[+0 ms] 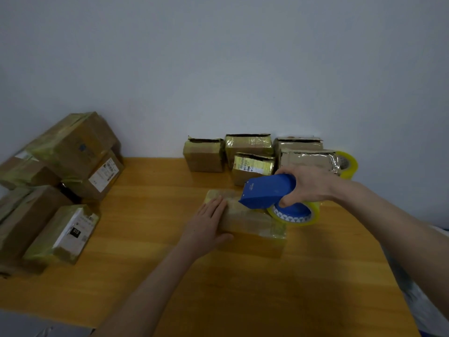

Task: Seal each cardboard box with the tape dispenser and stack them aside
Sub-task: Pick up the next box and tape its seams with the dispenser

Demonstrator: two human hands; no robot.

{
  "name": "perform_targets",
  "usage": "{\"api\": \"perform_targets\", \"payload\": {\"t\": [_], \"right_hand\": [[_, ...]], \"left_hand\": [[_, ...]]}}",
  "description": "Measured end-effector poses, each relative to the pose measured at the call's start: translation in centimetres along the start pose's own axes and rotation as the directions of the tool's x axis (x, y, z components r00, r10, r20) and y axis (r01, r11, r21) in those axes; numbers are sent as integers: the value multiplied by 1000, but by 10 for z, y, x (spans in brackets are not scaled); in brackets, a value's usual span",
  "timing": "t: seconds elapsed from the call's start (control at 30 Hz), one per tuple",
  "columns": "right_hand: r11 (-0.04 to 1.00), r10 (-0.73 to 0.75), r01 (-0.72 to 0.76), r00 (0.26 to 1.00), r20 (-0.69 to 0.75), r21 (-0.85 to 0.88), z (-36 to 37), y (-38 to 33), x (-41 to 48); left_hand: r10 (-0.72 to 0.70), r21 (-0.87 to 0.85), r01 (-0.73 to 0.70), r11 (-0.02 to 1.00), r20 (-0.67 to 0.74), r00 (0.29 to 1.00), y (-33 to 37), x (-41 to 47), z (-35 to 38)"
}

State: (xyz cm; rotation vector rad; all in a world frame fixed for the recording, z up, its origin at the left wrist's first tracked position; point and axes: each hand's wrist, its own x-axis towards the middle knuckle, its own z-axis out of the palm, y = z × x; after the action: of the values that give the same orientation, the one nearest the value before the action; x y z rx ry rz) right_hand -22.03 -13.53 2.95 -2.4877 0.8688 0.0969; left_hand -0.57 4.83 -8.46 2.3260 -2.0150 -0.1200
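A flat cardboard box point(252, 227) lies in the middle of the wooden table point(150, 263). My left hand point(206, 224) rests flat on the box's left part, fingers straight, thumb along its near side. My right hand point(306, 183) grips the blue tape dispenser point(264, 190), whose front end touches the top of the box. Its yellowish tape roll point(295, 214) hangs just right of the box's far corner.
Several opened boxes point(250, 156) stand in a row against the wall behind the dispenser, with a spare tape roll point(348, 164) at their right. A pile of taped boxes point(65, 181) fills the table's left side. The table's right edge runs diagonally near my right forearm.
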Motion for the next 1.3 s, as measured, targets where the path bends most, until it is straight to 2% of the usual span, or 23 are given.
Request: {"api": "perform_targets", "payload": {"t": [0.2,0.53,0.87,0.93,1.07,1.13,1.3], "right_hand": [[999,-19,23,995,-97,47,7,-2,-1],[997,-62,60,997,-54,-41,7,-10,1],[989,-97,96,995,4,111,7,6,-17],[991,-83,80,996,24,103,1,6,-21],[990,-3,7,1000,-30,143,-23,21,-32],[991,21,-24,1000,19,129,-18,29,-37],[959,82,-93,995,54,269,9,61,-58]], "left_hand": [[29,31,-28,999,-43,999,38,12,12],[78,118,-74,990,-32,996,19,13,15],[123,144,-120,982,-13,992,19,14,20],[118,148,-116,982,-6,993,19,15,21],[100,135,-104,985,40,994,17,23,17],[100,132,-106,986,49,994,18,24,16],[115,153,-124,981,62,991,17,22,16]]}}
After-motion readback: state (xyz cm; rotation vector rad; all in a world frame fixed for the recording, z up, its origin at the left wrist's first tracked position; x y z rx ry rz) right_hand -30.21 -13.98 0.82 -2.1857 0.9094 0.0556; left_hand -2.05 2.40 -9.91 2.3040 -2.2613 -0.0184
